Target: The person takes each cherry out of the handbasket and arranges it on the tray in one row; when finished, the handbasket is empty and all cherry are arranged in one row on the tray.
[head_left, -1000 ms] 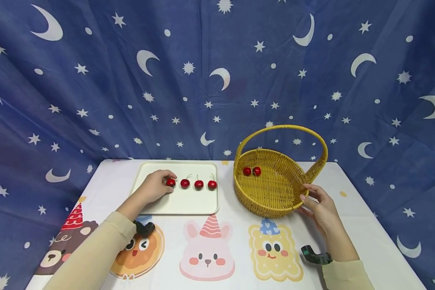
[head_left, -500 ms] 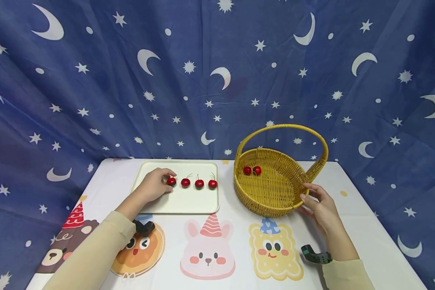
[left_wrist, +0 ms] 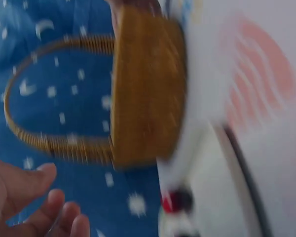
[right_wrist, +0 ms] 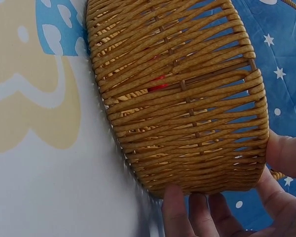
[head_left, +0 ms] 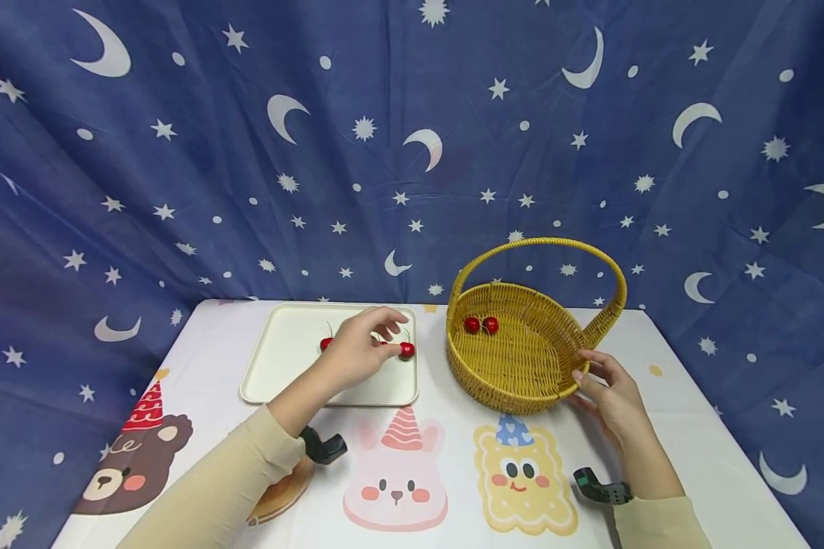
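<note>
The left hand (head_left: 360, 347) has moved toward 3 o'clock over the white tray (head_left: 288, 358). Its thumb and fingers are apart. One red cherry (head_left: 407, 351) sits by its thumb, just inside the tray's 3 o'clock edge; another cherry (head_left: 326, 344) peeks out at the hand's 9 o'clock. The right hand (head_left: 614, 396) pinches the basket (head_left: 490, 393) rim at 4 o'clock, and two cherries (head_left: 472, 325) lie inside at 10 o'clock. A strip of table (head_left: 432, 366) shows between tray and basket.

Tray (head_left: 290, 352) and wicker basket (head_left: 515, 370) on cartoon-print tablecloth (head_left: 460, 476).
</note>
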Tool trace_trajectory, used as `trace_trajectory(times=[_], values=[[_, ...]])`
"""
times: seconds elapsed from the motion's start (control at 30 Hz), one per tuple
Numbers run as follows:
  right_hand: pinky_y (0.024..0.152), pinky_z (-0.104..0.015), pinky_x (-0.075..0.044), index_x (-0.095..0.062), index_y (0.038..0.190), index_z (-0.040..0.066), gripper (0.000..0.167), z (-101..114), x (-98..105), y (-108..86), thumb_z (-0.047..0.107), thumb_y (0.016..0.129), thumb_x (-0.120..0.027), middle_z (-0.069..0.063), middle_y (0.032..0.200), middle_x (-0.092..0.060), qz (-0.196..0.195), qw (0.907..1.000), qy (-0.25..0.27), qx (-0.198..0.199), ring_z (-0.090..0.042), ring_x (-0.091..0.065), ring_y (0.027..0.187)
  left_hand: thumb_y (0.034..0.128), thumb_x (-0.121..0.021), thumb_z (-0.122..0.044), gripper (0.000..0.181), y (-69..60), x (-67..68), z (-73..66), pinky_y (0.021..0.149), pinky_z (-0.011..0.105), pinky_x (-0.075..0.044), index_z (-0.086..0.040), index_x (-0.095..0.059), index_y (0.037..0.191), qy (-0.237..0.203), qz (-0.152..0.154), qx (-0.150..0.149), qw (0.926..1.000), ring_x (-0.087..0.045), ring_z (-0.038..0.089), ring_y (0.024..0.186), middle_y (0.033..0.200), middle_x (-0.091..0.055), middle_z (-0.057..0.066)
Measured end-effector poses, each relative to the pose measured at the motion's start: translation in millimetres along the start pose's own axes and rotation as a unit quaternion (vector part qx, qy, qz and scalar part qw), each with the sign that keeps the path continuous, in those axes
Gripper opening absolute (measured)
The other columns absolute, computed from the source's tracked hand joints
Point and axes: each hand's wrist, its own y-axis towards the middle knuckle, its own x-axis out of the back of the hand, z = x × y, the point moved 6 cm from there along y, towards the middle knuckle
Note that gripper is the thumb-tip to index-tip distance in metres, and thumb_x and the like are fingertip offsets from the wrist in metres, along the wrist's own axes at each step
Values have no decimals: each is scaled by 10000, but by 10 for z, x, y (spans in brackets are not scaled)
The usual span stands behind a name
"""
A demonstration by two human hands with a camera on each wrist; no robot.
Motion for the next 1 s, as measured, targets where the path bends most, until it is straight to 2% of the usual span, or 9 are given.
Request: trace_trajectory(times=[0.17,0.23,0.37,0.5,0.7,0.8,0.87,0.93,1.0], values=[[885,-268,-636,-441,1553,94,518,-6,9,1,84,1073,-635,-147,1519,-370,-7,10000,41,31,-81,-602,1132,947,-792,-31,430,234,-485,-397,976,377,-604,-141,-689,1350,-688,946,-81,9931,-707,263,1153,1198,-724,28],[883,-267,-637,-441,1556,89,520,-4,19,0,84,1074,-635,-137,1502,-378,-28,10000,37,64,-76,-602,1129,954,-797,-62,446,361,-675,-501,1023,387,-591,-145,-673,1374,-755,1276,-103,9889,-690,248,1202,1244,-717,24],[878,-269,-639,-460,1540,96,509,-6,25,2,84,1067,-647,-124,1479,-393,-11,9999,94,102,-72,-606,1125,963,-791,-79,515,617,-1000,-614,1133,423,-535,-102,-611,1445,-727,1781,-241,9810,-657,313,1311,1355,-695,82],[879,-271,-640,-473,1524,103,494,4,23,8,96,1066,-655,-138,1488,-388,39,9999,113,124,-61,-615,1115,966,-796,-114,595,836,-1231,-621,1161,379,-510,-90,-556,1510,-427,2002,-221,9786,-635,329,1369,1428,-674,99],[877,-263,-637,-432,1559,58,527,33,37,13,99,1075,-637,-144,1500,-382,15,9997,-5,224,-77,-604,1136,973,-788,-121,635,1065,-1471,-537,1146,383,-510,-118,-523,1549,-178,2055,184,9783,-595,320,1416,1513,-626,125],[875,-253,-634,-424,1562,52,533,25,35,8,98,1075,-636,-138,1495,-382,19,9998,11,195,-74,-605,1136,990,-664,24,609,1131,-1535,-499,977,328,-531,-109,-511,1564,-187,2086,334,9772,-567,331,1445,1577,-565,160],[882,-259,-634,-427,1555,60,525,8,28,4,96,1075,-637,-151,1513,-374,47,9999,7,141,-64,-605,1134,987,-554,105,624,1154,-1556,-472,891,286,-477,-105,-508,1572,-158,2101,391,9768,-532,317,1486,1611,-536,151],[896,-274,-636,-428,1551,69,522,-1,26,5,98,1075,-641,-163,1533,-363,56,9999,-23,90,-57,-601,1131,976,-461,143,663,1182,-1573,-441,835,280,-424,-110,-499,1588,-25,2152,397,9758,-570,242,1416,1637,-516,132],[907,-290,-638,-436,1539,79,513,4,20,5,102,1072,-648,-175,1548,-352,65,10000,-18,59,-51,-591,1125,995,-427,131,661,1224,-1595,-417,756,257,-397,-112,-486,1607,124,2239,420,9736,-651,160,1087,1639,-519,112]])
